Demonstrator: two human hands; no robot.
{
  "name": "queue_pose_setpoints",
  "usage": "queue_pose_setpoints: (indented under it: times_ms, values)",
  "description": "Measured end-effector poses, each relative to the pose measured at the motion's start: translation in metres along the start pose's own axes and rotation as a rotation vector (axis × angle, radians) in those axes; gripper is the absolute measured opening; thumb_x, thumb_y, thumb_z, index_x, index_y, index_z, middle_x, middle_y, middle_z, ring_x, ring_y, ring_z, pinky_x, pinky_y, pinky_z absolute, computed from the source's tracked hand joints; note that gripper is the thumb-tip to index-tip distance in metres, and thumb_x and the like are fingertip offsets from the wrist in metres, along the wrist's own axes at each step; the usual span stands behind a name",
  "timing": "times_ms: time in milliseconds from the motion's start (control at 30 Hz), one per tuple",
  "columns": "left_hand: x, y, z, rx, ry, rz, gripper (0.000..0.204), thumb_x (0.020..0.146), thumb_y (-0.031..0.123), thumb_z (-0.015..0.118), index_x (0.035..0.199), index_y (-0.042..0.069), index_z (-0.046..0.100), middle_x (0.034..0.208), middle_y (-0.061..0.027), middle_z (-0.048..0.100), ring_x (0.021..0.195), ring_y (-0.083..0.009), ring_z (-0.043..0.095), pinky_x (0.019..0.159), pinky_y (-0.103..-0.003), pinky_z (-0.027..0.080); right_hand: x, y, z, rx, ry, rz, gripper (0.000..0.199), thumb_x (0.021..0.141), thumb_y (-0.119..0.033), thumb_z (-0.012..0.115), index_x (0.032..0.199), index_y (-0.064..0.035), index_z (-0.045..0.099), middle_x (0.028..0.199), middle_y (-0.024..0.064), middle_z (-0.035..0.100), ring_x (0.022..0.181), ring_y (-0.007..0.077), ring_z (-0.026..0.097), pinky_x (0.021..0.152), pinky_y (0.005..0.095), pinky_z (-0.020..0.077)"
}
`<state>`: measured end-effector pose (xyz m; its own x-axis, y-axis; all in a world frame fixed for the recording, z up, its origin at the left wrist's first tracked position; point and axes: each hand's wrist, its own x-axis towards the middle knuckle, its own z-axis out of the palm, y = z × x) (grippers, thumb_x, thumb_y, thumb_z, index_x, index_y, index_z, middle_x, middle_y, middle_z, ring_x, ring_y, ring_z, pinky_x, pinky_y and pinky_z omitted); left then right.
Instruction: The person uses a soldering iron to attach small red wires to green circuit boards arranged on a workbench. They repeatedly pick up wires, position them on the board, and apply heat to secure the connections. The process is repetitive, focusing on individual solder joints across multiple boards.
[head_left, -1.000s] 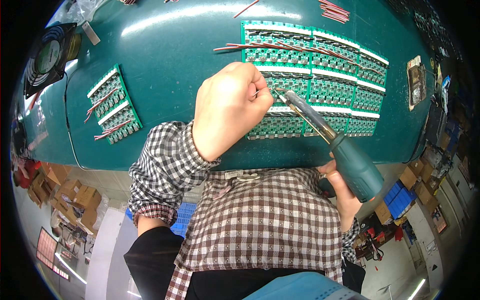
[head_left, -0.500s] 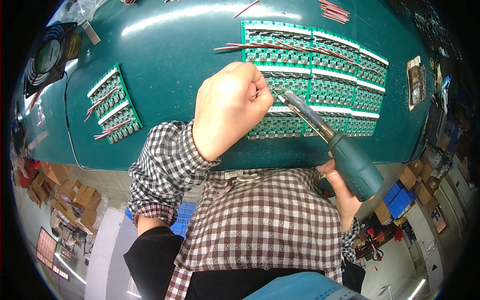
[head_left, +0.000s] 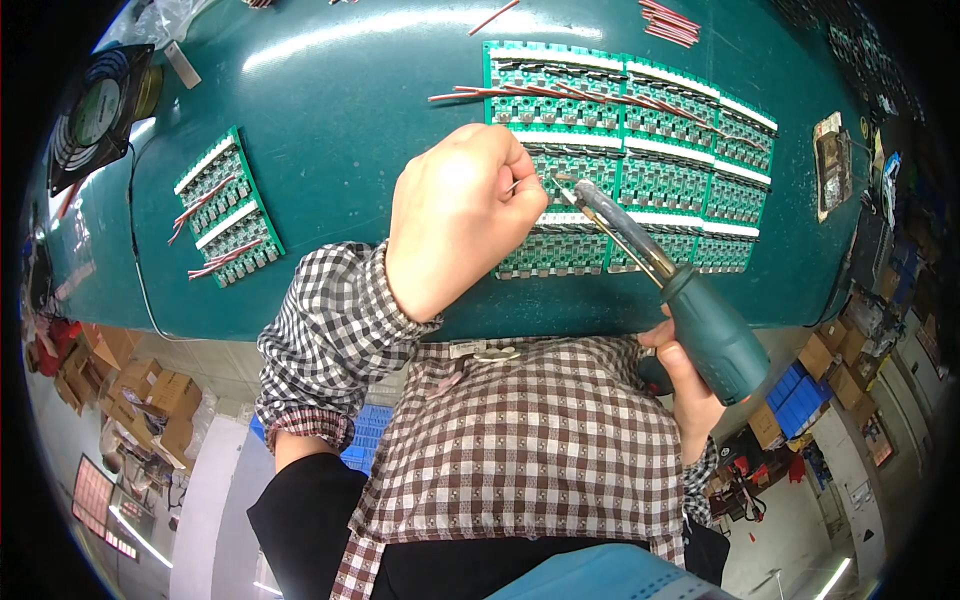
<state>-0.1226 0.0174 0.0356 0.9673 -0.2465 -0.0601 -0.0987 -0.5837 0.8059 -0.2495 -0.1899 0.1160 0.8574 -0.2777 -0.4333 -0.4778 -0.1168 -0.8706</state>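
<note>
My right hand (head_left: 690,390) grips a soldering iron (head_left: 715,335) by its dark green handle. A thin metal tube runs along the iron's shaft, and its tip is over the circuit boards (head_left: 660,180). My left hand (head_left: 460,200) is closed in a pinch at the left part of these boards, on a thin wire (head_left: 514,186) whose short end shows by the fingertips. The green boards lie in joined panels with white strips and rows of small metal parts. Several red and white wires (head_left: 600,97) lie across their upper rows.
A smaller board panel (head_left: 230,210) with wires lies at the left. Beyond it stands a black fan (head_left: 98,112) with a cable. A bundle of red wires (head_left: 668,24) is at the far edge. A worn metal-edged block (head_left: 832,165) lies at the right on the green table (head_left: 330,150).
The soldering iron has shifted slightly to the right and down, its tip drawing away from my left fingertips. My left hand stays in place.
</note>
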Motion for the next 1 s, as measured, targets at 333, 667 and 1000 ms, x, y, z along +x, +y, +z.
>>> queue_pose_setpoints:
  times_ms: [333,667,1000]
  values:
    - [-0.0001,0.0005,-0.0006,0.006,-0.01,-0.007,0.008,0.067,0.003,0.066,0.071,0.004,0.06,0.065,-0.0043,0.055,0.056,-0.0138,0.051,0.054,-0.027,0.044,-0.0008,-0.0012,0.0,0.033,-0.023,0.047,0.037,0.076,0.001,0.072,0.11,0.0042,0.057,0.093,0.013,0.067,0.083,0.0189,0.066,0.076,0.0319,0.0536]
    - [-0.0002,0.0011,0.0004,0.001,0.005,0.0,0.008,0.067,0.003,0.066,0.072,0.004,0.06,0.066,-0.0038,0.056,0.057,-0.0136,0.052,0.055,-0.027,0.044,-0.0001,0.0055,-0.0069,-0.087,-0.057,-0.008,0.035,0.075,-0.001,0.074,0.107,0.0037,0.06,0.086,0.0112,0.069,0.079,0.0175,0.066,0.073,0.0303,0.0524]
    - [-0.0006,0.0003,-0.0001,0.008,-0.012,-0.006,0.008,0.067,0.003,0.067,0.072,0.004,0.061,0.066,-0.0038,0.056,0.057,-0.0137,0.051,0.055,-0.027,0.044,-0.0006,0.0069,-0.0049,-0.068,-0.045,-0.014,0.032,0.075,-0.001,0.075,0.103,0.003,0.062,0.084,0.0107,0.069,0.077,0.0169,0.066,0.073,0.0294,0.0521]
